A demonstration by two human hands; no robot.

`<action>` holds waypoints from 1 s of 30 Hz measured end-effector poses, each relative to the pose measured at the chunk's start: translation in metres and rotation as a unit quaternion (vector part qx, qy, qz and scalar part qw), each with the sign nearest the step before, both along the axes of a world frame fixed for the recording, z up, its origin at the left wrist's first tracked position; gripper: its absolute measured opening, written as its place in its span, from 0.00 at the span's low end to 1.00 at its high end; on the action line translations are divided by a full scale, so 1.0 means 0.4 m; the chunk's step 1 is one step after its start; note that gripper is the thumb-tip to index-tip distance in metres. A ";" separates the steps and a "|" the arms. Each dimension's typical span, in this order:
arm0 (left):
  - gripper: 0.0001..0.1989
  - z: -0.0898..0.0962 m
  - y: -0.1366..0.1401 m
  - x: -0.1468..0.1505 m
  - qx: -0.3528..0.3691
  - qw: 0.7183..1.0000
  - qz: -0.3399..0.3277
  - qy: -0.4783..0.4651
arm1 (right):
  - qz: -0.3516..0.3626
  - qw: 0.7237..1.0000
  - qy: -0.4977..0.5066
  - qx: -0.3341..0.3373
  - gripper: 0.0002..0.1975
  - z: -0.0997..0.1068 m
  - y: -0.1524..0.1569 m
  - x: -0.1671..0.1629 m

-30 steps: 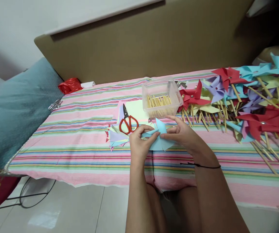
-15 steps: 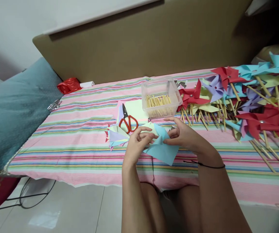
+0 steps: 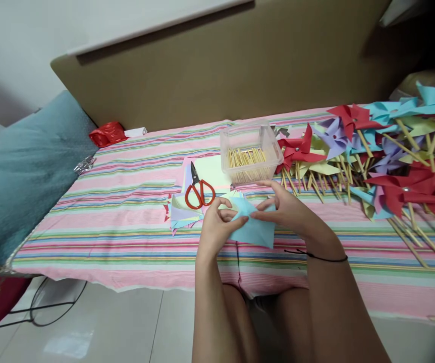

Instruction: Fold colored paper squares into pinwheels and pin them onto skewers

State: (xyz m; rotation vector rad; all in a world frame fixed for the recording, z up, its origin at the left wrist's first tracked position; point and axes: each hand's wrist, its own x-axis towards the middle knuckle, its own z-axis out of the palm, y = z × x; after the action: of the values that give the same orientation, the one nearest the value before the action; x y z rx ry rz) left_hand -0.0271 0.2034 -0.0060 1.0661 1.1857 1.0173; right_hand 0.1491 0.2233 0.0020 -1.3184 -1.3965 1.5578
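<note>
A sheet of light blue paper [image 3: 257, 233] is held between both hands above the striped cloth. My left hand [image 3: 219, 222] pinches its left side, the thumb pressed near the middle. From the other side my right hand [image 3: 278, 205] grips it with thumb and fingers, its index finger raised. The two thumbs almost meet at the paper's centre; what lies under the fingertips is hidden. Just behind my left hand are red-handled scissors [image 3: 201, 194], resting on pale paper sheets [image 3: 213, 171]. Cut coloured paper pieces [image 3: 184, 216] lie left of that hand.
A clear plastic box [image 3: 251, 174] of short wooden sticks stands behind the hands. Many paper pinwheels on sticks, one red pinwheel [image 3: 406, 189] among them, crowd the right side. A red plastic bag [image 3: 107, 134] lies at the far left on the striped cloth [image 3: 107, 242].
The blue paper, earlier showing a raised curled corner near the middle, now looks flatter. My left hand has shifted slightly right, bringing its thumb closer to the right one.
</note>
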 end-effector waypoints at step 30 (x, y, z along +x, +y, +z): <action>0.26 -0.008 0.014 0.035 0.031 0.985 0.156 -0.062 | -0.134 0.988 0.071 -0.014 0.47 0.008 0.001 -0.035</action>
State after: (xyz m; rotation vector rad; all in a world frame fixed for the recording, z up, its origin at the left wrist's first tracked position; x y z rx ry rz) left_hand -0.0130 0.2092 -0.0092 0.8662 1.2492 1.3523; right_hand 0.1351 0.2238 0.0051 -1.3224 -1.0654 1.4631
